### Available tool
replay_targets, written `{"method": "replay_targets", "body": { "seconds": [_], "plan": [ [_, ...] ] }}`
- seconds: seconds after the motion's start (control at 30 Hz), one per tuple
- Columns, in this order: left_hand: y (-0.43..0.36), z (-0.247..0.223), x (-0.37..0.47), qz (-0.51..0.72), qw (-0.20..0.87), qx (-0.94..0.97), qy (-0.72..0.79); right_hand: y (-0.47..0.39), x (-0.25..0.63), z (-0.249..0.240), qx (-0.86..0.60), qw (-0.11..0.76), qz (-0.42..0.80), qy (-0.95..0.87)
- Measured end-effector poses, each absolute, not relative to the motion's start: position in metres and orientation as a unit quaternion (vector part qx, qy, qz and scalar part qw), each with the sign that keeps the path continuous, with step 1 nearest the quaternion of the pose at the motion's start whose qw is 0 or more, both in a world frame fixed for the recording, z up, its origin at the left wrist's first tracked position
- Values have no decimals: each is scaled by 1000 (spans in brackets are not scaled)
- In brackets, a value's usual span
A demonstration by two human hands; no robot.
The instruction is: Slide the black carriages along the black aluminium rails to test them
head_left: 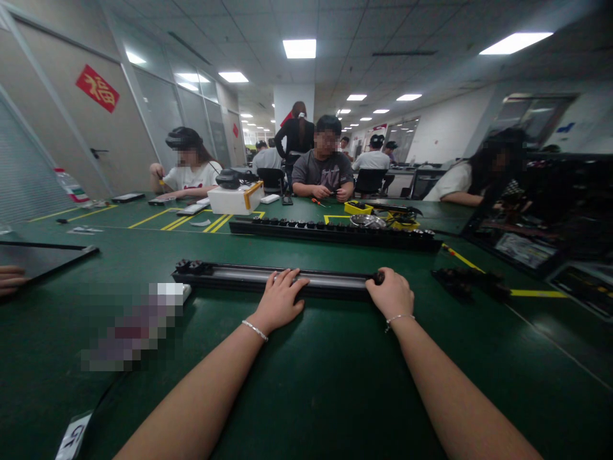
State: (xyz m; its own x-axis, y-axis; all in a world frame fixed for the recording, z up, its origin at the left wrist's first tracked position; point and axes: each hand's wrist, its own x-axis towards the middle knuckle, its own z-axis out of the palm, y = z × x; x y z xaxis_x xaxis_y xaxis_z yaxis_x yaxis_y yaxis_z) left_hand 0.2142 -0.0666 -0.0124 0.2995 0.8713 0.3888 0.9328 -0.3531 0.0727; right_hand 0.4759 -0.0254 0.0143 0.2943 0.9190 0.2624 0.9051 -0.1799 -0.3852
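Observation:
A long black rail (335,282) with a pale channel along its middle lies crosswise on the green table in front of me. Several small black pieces (194,266) sit at its left end. My left hand (281,300) rests over the rail's middle, fingers stretched and spread across it. At the right end, my right hand (393,295) has its fingers closed around a small black part (378,278), mostly hidden by them. Farther back, a second black rail (335,233) carries a row of small black pieces.
A blurred-out object (138,329) with a cable lies left. Dark parts (469,284) sit right, near a black rack (527,217). Behind are a white box (234,198), a metal dish (368,221) and yellow trays (358,208). Co-workers sit around the table; another person's hand (10,278) shows far left.

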Motion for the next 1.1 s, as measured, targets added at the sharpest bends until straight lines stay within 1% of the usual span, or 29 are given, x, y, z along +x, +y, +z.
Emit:
{"method": "replay_targets", "body": {
  "seconds": [0.83, 1.1],
  "plan": [
    [-67, -12, 214, -186, 80, -804, -560, -24, 484, 13, -771, 261, 56, -579],
    [-68, -11, 214, -187, 78, -802, -562, -22, 486, 11, -767, 281, 45, -575]
  ]
}}
